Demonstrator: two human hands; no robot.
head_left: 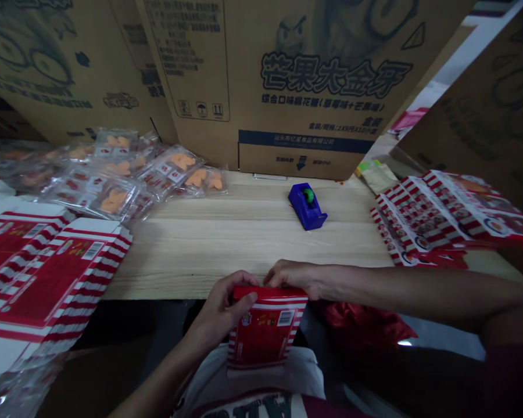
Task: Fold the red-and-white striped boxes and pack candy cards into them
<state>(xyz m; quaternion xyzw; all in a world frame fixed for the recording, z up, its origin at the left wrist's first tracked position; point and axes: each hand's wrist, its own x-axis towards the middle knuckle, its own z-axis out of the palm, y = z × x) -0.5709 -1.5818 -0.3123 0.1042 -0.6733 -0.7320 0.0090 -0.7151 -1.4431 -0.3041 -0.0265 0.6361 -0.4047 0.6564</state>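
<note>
A red and white striped carton [265, 328] stands upright in my lap, just below the front edge of the wooden table [244, 244]. My left hand [222, 310] grips its left side, thumb across the front near the top. My right hand [294, 277] is closed over the carton's top right edge, fingers curled down on it. Both forearms reach in from the bottom and the right.
Flat striped cartons lie at the left [47, 278] and in a fanned stack at the right [436, 217]. Clear packets with orange pieces [113, 180] pile at the back left. A blue tape dispenser [307, 206] sits mid-table. Large cardboard boxes [314, 81] wall the back.
</note>
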